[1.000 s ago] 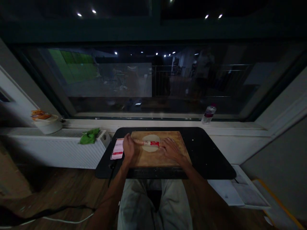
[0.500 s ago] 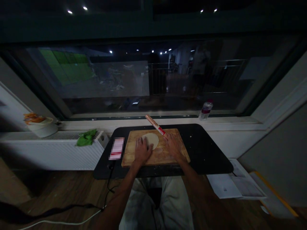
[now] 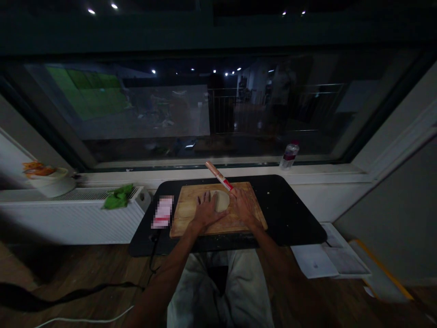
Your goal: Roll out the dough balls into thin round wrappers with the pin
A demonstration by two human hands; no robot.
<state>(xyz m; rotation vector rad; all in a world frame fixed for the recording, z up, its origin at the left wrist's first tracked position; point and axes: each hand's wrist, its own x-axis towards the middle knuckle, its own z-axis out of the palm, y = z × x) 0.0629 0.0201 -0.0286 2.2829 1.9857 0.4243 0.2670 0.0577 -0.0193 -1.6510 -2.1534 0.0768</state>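
A flat, pale round of dough (image 3: 222, 201) lies on the wooden board (image 3: 184, 214). My left hand (image 3: 206, 212) rests over the dough's left side, fingers spread, partly covering it. My right hand (image 3: 243, 207) is closed around the near end of a wooden rolling pin (image 3: 215, 171) with a red label. The pin slants away to the upper left, past the board's far edge. Its near end is hidden under my right hand.
The board sits on a black table (image 3: 290, 214), with a blurred-out phone-like item (image 3: 163, 212) to its left. A plastic bottle (image 3: 289, 156) stands on the windowsill. A green cloth (image 3: 118, 197) and a white bowl (image 3: 51, 182) sit on the radiator (image 3: 85, 223). Cables run along the floor at left.
The dough has shifted a little to the right on the board, with my left hand moving along and its fingers spreading wider. My right hand keeps its hold on the rolling pin.
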